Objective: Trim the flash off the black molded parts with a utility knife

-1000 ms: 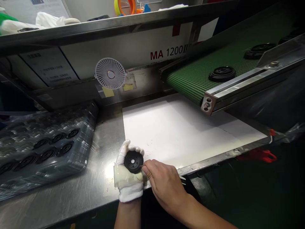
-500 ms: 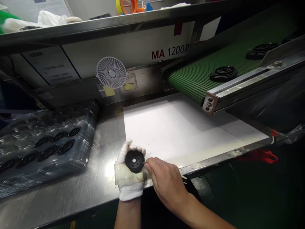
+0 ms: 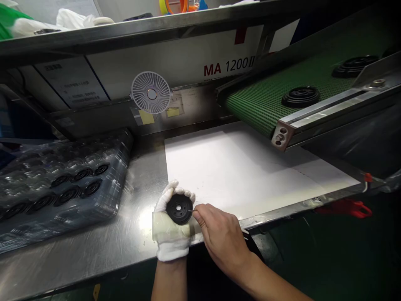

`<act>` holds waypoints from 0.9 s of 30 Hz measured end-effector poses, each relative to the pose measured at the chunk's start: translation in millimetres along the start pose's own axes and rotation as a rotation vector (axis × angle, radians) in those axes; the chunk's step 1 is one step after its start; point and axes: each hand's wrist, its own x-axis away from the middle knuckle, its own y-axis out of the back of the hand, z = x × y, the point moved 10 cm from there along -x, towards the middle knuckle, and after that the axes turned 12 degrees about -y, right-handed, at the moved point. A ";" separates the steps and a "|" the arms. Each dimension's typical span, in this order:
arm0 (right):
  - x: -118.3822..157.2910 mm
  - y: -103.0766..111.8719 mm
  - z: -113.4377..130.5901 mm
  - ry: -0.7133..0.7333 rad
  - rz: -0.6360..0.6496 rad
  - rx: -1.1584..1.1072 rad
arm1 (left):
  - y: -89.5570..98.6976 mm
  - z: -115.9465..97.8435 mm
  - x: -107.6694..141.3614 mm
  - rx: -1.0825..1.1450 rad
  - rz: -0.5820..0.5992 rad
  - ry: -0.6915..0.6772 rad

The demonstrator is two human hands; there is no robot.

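Observation:
A round black part (image 3: 179, 214) with a centre hole and several small holes rests in my left hand (image 3: 171, 230), which wears a white glove with a pale band. The gloved fingers curl around the part's far edge. My right hand (image 3: 219, 234) is bare and pinches a thin metal blade or pick (image 3: 192, 210). The tool's tip meets the part's right edge; most of the tool is hidden inside the fist. Both hands are over the front edge of the metal table (image 3: 134, 234).
At left stands a stack of clear plastic trays (image 3: 106, 196) holding several black parts. A white sheet (image 3: 213, 167) covers the table's middle. A green conveyor (image 3: 260, 104) slopes in from the right, carrying black parts (image 3: 300, 97). A small fan (image 3: 151, 93) faces me.
The view has shifted slightly, so the surroundings appear a little further right. Both hands keep their hold, with the tool still at the part's right edge.

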 end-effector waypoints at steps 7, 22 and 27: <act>9.6 -10.9 13.5 0.030 0.024 -0.006 | 8.8 -6.6 -2.5 0.046 -0.108 -0.066; 9.2 -5.5 14.5 0.021 -0.009 0.007 | 3.6 -1.5 -3.1 0.048 -0.079 -0.044; 7.5 -6.1 11.6 0.037 0.028 -0.024 | 1.2 -2.4 1.6 -0.033 0.056 0.005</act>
